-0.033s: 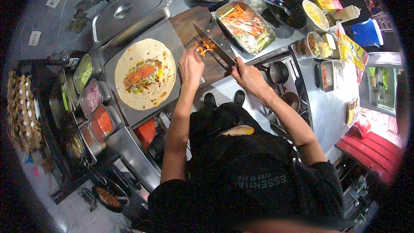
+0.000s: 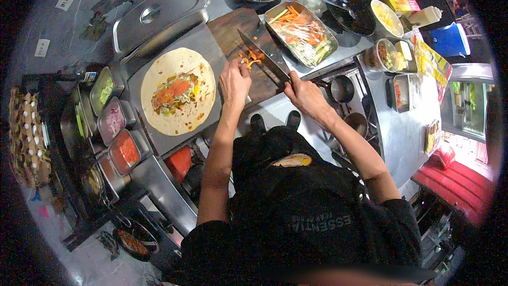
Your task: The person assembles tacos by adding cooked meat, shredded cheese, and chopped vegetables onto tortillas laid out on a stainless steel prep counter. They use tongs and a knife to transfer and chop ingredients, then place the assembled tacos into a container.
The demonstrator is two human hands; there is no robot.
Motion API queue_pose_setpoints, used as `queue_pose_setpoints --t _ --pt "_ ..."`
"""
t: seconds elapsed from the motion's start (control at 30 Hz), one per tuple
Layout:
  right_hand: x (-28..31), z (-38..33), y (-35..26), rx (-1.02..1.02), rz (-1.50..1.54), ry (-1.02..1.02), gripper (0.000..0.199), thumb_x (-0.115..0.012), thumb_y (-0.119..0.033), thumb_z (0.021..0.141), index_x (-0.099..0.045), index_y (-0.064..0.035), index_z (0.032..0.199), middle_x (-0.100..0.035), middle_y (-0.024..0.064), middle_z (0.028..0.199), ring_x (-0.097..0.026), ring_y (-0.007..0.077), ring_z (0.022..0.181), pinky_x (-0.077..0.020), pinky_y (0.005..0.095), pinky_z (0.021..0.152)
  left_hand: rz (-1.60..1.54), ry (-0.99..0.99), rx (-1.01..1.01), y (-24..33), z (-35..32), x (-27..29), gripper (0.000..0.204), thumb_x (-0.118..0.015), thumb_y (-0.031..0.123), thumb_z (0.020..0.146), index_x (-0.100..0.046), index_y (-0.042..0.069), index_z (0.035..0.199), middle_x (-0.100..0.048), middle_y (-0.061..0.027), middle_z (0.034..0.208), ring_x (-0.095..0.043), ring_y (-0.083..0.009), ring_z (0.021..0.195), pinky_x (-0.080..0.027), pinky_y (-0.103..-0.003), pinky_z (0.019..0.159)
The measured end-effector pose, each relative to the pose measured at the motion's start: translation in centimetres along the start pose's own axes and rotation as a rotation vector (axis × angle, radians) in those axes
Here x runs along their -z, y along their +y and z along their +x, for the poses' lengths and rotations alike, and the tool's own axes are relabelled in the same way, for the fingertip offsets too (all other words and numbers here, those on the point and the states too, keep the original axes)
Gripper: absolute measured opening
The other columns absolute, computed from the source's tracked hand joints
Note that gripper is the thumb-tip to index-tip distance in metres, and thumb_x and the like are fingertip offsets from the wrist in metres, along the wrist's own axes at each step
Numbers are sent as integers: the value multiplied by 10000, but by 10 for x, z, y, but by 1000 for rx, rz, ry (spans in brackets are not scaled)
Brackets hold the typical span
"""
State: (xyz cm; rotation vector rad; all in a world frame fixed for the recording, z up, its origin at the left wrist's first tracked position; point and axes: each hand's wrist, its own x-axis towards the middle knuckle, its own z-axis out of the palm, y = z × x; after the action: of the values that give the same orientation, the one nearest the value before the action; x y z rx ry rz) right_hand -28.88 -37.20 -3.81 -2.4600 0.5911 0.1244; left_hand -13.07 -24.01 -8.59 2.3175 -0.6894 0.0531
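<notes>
On the wooden cutting board (image 2: 238, 32), orange carrot strips (image 2: 251, 59) lie at the left hand (image 2: 235, 82) fingertips, right hand (image 2: 302, 94) grip closed on the knife (image 2: 263, 56).

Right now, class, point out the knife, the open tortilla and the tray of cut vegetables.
knife (image 2: 263, 57), head view, middle of the dark blade.
open tortilla (image 2: 159, 119), head view, bare lower-left edge beside the filling.
tray of cut vegetables (image 2: 326, 34), head view, right-hand rim.

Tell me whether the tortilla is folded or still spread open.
Spread open. The tortilla lies flat and round on the metal counter, its filling uncovered in the middle; no edge is turned over it.
</notes>
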Motion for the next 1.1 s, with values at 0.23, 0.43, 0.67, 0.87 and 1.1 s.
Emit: queue_pose_setpoints --t 0.23,0.43,0.67,0.87,1.1 --pt "-5 20 4 66 -11 41 274 -467 -282 925 -395 -25 988 -594 255 632 -603 461 624 -476 567 595 97 -106 -111 8 8 -9 97 -619 91 801 -626 17 863 -596 -187 885 -621 -371 787 -509 -455 687" --pt "-19 7 6 34 -4 72 266 -470 -275 920 -400 -32 1004 -592 251 623 -604 454 612 -479 560 578 28 -15 -97 -2 21 -2 104 -601 116 831 -593 14 852 -600 -181 853 -610 -369 760 -484 -462 674" --pt "10 8 -10 4 -4 36 265 -461 -274 924 -423 -30 1021 -604 245 643 -616 447 643 -483 558 607 -32 -19 -128 0 26 -2 126 -565 88 852 -618 -1 924 -598 -194 847 -607 -380 791 -483 -455 690" --pt "18 16 3 -65 -111 108 269 -473 -280 922 -430 -35 1024 -613 230 636 -624 425 607 -501 532 578 -55 47 -181 -3 27 -6 236 -520 8 844 -643 -7 1045 -628 -191 912 -621 -364 831 -490 -437 745" --pt "10 22 15 62 -227 178 263 -502 -272 908 -438 -41 1016 -614 179 602 -631 378 567 -502 489 499 -30 -20 -52 -7 33 6 299 -521 -60 781 -636 -28 1055 -619 -188 958 -601 -361 918 -477 -421 823"
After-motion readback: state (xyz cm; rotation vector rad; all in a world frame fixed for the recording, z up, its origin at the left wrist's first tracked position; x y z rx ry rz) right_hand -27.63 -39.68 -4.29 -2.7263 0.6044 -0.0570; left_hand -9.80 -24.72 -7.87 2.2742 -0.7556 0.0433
